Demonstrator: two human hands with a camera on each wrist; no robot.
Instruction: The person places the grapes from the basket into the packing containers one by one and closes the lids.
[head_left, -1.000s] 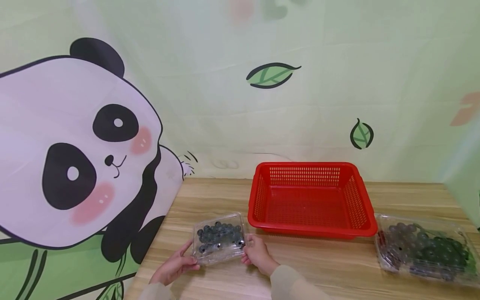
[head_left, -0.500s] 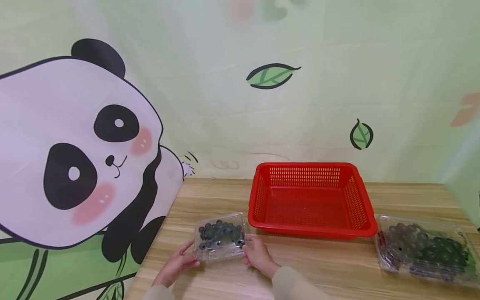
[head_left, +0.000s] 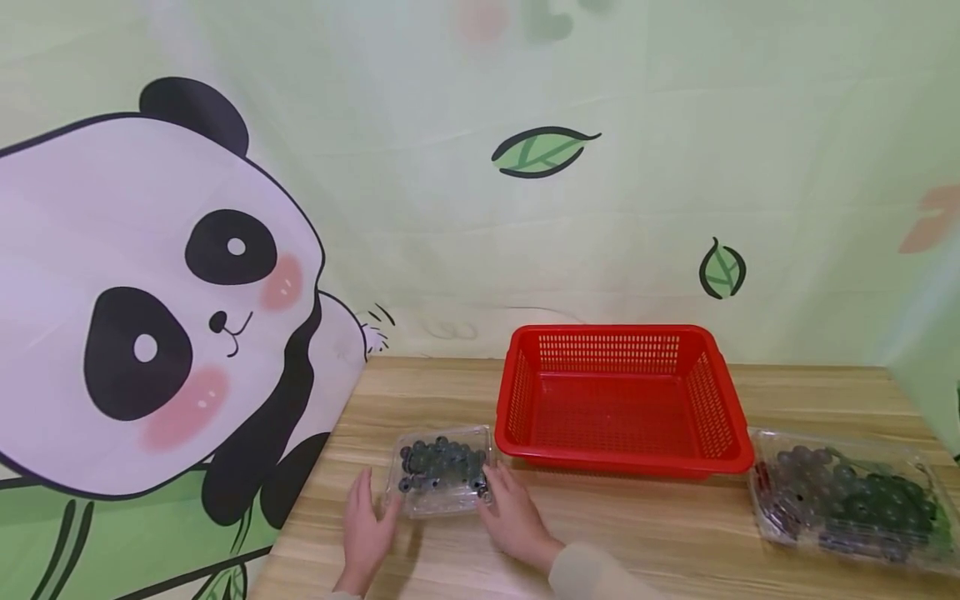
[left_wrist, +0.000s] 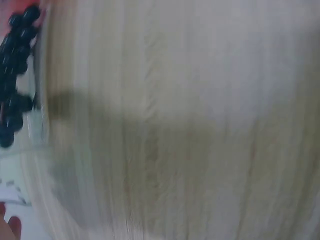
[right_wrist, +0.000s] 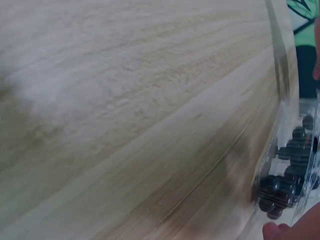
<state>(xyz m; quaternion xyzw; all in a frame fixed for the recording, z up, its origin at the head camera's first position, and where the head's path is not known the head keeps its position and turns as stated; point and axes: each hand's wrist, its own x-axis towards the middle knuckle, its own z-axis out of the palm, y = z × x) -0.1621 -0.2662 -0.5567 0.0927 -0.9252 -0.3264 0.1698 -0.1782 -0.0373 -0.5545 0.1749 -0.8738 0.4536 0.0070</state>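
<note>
A clear plastic box (head_left: 437,506) of dark grapes (head_left: 444,461) sits on the wooden table, left of the red basket. My left hand (head_left: 366,533) is at the box's near left corner, fingers extended and pointing away from me. At the box's right end lies my right hand (head_left: 516,518), its fingertips right at the side wall and its fingers fairly straight. In the left wrist view only the grapes (left_wrist: 14,70) and a bit of fingertips (left_wrist: 14,227) show at the left edge. The right wrist view catches the box (right_wrist: 280,145) low on the right, partly blurred.
The red perforated basket (head_left: 626,462) stands behind and right of the box, close to it. Further right is a larger clear box (head_left: 772,533) holding purple and dark green grapes with a leaf. A panda-printed cloth (head_left: 420,208) hangs behind the table (head_left: 600,533).
My left hand has come away from the box's left side and turned its fingers forward. My right hand has loosened its pinch at the right edge. The box now sits slightly straighter.
</note>
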